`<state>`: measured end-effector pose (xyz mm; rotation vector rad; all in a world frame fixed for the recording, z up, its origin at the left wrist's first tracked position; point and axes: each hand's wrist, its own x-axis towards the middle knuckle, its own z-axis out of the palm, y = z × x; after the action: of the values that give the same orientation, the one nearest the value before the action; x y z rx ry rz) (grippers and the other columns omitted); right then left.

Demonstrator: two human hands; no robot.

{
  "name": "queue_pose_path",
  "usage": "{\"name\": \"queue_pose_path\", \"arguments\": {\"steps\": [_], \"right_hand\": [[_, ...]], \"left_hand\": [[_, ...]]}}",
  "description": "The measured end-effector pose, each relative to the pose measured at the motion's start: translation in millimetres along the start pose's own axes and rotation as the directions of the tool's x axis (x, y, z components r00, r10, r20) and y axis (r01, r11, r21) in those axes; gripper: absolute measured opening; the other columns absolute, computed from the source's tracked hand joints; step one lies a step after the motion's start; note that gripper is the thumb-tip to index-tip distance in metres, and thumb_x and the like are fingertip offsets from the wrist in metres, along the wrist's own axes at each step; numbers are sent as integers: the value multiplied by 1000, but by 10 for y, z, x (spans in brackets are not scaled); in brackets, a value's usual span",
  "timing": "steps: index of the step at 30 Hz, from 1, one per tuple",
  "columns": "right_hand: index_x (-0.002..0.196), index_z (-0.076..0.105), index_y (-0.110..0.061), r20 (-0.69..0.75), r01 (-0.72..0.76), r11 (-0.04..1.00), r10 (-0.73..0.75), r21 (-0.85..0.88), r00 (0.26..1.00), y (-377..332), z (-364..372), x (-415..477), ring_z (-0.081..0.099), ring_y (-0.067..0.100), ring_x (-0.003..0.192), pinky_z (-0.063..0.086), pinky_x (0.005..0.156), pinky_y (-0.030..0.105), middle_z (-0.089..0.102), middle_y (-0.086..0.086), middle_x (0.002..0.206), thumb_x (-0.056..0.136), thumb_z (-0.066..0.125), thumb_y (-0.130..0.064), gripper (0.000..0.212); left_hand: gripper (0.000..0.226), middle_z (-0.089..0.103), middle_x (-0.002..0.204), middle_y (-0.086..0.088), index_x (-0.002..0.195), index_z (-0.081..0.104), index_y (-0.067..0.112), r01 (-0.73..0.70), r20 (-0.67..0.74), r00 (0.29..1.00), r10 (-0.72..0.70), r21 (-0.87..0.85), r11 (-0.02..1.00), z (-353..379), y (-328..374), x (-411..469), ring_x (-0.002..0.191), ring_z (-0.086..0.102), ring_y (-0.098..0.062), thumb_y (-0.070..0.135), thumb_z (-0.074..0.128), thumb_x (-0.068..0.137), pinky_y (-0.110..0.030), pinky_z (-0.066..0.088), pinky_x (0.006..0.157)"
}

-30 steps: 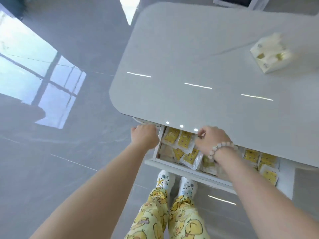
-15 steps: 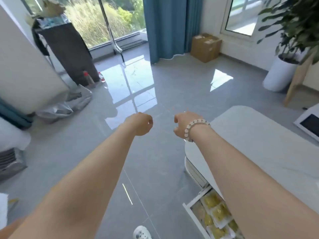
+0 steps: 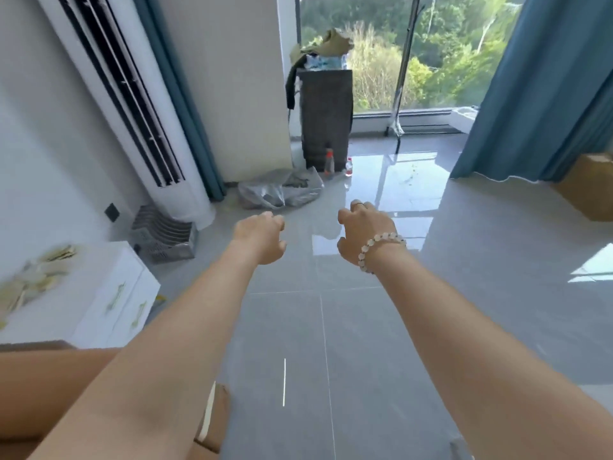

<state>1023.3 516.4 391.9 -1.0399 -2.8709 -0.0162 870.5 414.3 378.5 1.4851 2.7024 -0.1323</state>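
The left hand (image 3: 262, 239) and right hand (image 3: 363, 232) are held out empty, fingers loosely curled, while the crumpled grey plastic bag (image 3: 280, 192), lying ahead on the glossy grey tiled floor (image 3: 371, 327), is judged light, limp and slippery, best gathered at its bunched top.

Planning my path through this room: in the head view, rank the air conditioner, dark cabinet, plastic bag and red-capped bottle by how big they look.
1. air conditioner
2. dark cabinet
3. plastic bag
4. red-capped bottle
The air conditioner stands nearer the camera, so its lead may be overstated.
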Motion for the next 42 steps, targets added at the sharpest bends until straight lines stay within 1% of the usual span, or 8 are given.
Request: {"name": "queue_pose_path", "arguments": {"steps": [4, 7, 11, 19, 27, 31, 35, 42], "right_hand": [[127, 46, -14, -58, 106, 994, -105, 14, 993, -600, 150, 528, 45, 23, 120, 41, 91, 32, 47, 8, 132, 89, 52, -20, 39], [124, 46, -13, -63, 198, 980, -198, -10, 978, -956, 248, 841, 47, 24, 117, 41, 91, 33, 48, 7, 130, 88, 53, -21, 37], [123, 48, -13, -56, 297, 954, -299, -32, 953, -1305, 338, 1328, 46, 24, 119, 38, 97, 34, 50, 7, 127, 88, 51, -21, 36], [124, 50, -14, 31, 495, 869, -494, -4, 869, -1887, 562, 2460, 44, 22, 118, 37, 94, 33, 47, 6, 126, 89, 49, -20, 35], [123, 51, -15, 49, 656, 753, -658, 40, 752, -2377, 596, 3744, 44, 22, 119, 37, 97, 33, 48, 6, 126, 92, 45, -25, 33], [127, 49, -15, 135, 752, 657, -750, 48, 647, -2767, 830, 3963, 42, 22, 121, 36, 98, 32, 46, 6, 129, 91, 47, -27, 38], [123, 51, -14, 160, 835, 546, -832, 64, 531, -3247, 984, 4056, 43, 23, 118, 36, 98, 34, 47, 7, 125, 90, 48, -26, 35], [127, 48, -13, 142, 886, 462, -880, 37, 452, -4204, 1065, 4558, 43, 23, 119, 35, 98, 34, 46, 7, 128, 92, 46, -23, 36]], "left_hand": [[41, 45, 131, -7, 132, 42, 15, 100, 1, 995, -100, 10, 995, 43, -599, 100, 117, 50, -28, 33, 45, 96, -36, 42, 83], [40, 43, 135, -7, 129, 44, 13, 177, -14, 984, -177, -14, 984, 102, -955, 158, 119, 48, -28, 33, 47, 95, -38, 43, 87], [40, 46, 129, -6, 127, 45, 13, 279, -7, 960, -279, -34, 960, 244, -1386, 296, 119, 46, -27, 35, 47, 93, -40, 43, 88], [43, 45, 129, -6, 127, 44, 11, 507, 30, 861, -507, -107, 855, 390, -2104, 916, 118, 46, -26, 37, 45, 93, -38, 43, 89], [37, 48, 126, -6, 122, 50, 11, 665, 77, 747, -660, -78, 743, 214, -2728, 1751, 118, 45, -26, 33, 44, 93, -36, 40, 87], [38, 47, 126, -5, 124, 49, 13, 733, 130, 679, -723, -62, 677, 392, -2960, 1823, 118, 44, -25, 36, 44, 94, -35, 40, 85], [40, 47, 127, -5, 126, 49, 14, 795, 163, 603, -781, -40, 605, 560, -3317, 1764, 119, 43, -24, 38, 43, 95, -34, 39, 86], [40, 48, 126, -4, 126, 50, 14, 854, 145, 517, -843, -31, 519, 712, -4268, 1819, 119, 44, -23, 40, 41, 96, -33, 40, 85]]}}
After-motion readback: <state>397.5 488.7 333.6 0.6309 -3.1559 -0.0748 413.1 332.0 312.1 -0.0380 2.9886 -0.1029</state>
